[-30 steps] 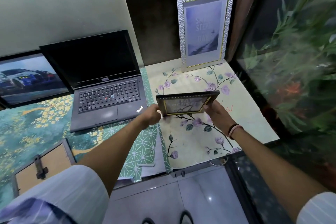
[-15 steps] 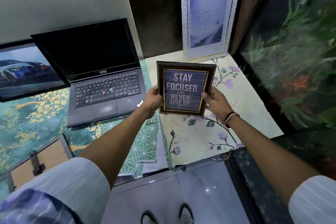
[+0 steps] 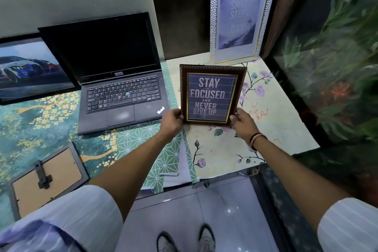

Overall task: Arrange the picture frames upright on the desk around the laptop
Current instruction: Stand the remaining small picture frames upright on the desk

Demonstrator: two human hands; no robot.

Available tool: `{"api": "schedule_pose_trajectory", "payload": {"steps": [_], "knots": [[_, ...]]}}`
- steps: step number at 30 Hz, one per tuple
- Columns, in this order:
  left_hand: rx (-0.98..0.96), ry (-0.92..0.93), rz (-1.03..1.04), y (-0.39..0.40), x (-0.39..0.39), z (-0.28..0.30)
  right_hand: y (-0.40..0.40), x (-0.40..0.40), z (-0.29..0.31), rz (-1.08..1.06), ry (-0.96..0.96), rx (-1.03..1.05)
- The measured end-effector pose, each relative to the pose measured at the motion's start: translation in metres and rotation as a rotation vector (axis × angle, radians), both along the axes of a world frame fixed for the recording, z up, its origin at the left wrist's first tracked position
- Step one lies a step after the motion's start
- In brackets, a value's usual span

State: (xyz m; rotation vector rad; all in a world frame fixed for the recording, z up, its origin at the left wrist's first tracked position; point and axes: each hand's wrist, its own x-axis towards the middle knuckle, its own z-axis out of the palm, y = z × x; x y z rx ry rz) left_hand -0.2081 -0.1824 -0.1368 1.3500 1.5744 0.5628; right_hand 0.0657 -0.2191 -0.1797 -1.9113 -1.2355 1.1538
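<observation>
A dark brown frame [image 3: 212, 96] reading "Stay focused and never give up" stands upright on the floral cloth, right of the open black laptop [image 3: 114, 80]. My left hand [image 3: 172, 119] grips its lower left corner and my right hand [image 3: 242, 121] its lower right corner. Behind it a tall silver frame [image 3: 240, 14] leans upright against the dark wall. At the far left a black frame with a car picture [image 3: 30, 69] stands against the wall. A grey frame [image 3: 47, 176] lies face down at the desk's front left, its stand showing.
The desk [image 3: 286, 129] is covered with patterned cloths and ends at a front edge above a tiled floor, where my shoes [image 3: 186, 239] show. A dark glass panel with green plants [image 3: 337, 57] runs along the right side.
The brown frame went from tilted nearly flat to upright and facing me, and now stands a little lower and nearer the laptop. Both hands slid down to its lower corners.
</observation>
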Motion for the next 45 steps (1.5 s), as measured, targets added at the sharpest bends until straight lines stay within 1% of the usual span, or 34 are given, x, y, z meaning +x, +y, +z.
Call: {"api": "schedule_pose_trajectory", "payload": {"steps": [1, 3, 6, 9, 16, 19, 21, 26, 28, 31, 34, 35, 36, 38, 40, 41, 43, 45], "knots": [[0.0, -0.005, 0.005, -0.001, 0.0, 0.0, 0.003, 0.006, -0.016, -0.006, 0.005, -0.004], [-0.003, -0.009, 0.007, -0.005, -0.001, -0.001, -0.001, 0.005, -0.018, -0.007, 0.0, -0.023], [-0.017, -0.018, 0.013, -0.006, -0.005, -0.005, -0.015, -0.018, 0.024, -0.021, -0.024, -0.047], [-0.03, -0.024, 0.019, -0.008, -0.008, -0.008, -0.021, -0.026, 0.034, -0.032, -0.022, -0.065], [-0.038, -0.057, 0.102, -0.031, -0.016, -0.007, -0.043, -0.054, 0.03, -0.296, -0.16, -0.165], [-0.018, -0.059, 0.148, -0.048, -0.03, -0.003, -0.056, -0.087, 0.03, -0.324, -0.116, -0.213], [-0.012, -0.074, 0.191, -0.06, -0.047, 0.001, -0.06, -0.117, 0.029, -0.289, -0.028, -0.238], [-0.009, -0.095, 0.325, -0.087, -0.113, 0.013, -0.053, -0.208, 0.033, -0.043, 0.195, -0.217], [0.01, -0.053, 0.384, -0.1, -0.151, 0.018, -0.052, -0.249, 0.036, 0.065, 0.246, -0.226], [0.034, 0.075, 0.502, -0.121, -0.225, 0.018, -0.053, -0.312, 0.041, 0.219, 0.224, -0.225], [-0.026, 0.237, 0.698, -0.14, -0.304, 0.01, -0.06, -0.373, 0.034, 0.317, 0.158, -0.243], [-0.067, 0.313, 0.757, -0.145, -0.325, 0.006, -0.06, -0.39, 0.017, 0.342, 0.128, -0.25], [-0.116, 0.376, 0.779, -0.15, -0.347, 0.002, -0.063, -0.408, 0.006, 0.375, 0.093, -0.259], [-0.184, 0.434, 0.722, -0.154, -0.374, -0.004, -0.071, -0.437, 0.006, 0.435, 0.013, -0.261], [-0.19, 0.408, 0.628, -0.151, -0.395, -0.014, -0.081, -0.464, 0.027, 0.468, -0.084, -0.238], [-0.175, 0.375, 0.593, -0.148, -0.401, -0.019, -0.083, -0.473, 0.03, 0.458, -0.101, -0.227], [-0.174, 0.321, 0.577, -0.143, -0.407, -0.029, -0.084, -0.488, 0.034, 0.399, -0.079, -0.255], [-0.156, 0.267, 0.619, -0.142, -0.407, -0.032, -0.083, -0.494, 0.033, 0.288, 0.009, -0.334]]}}
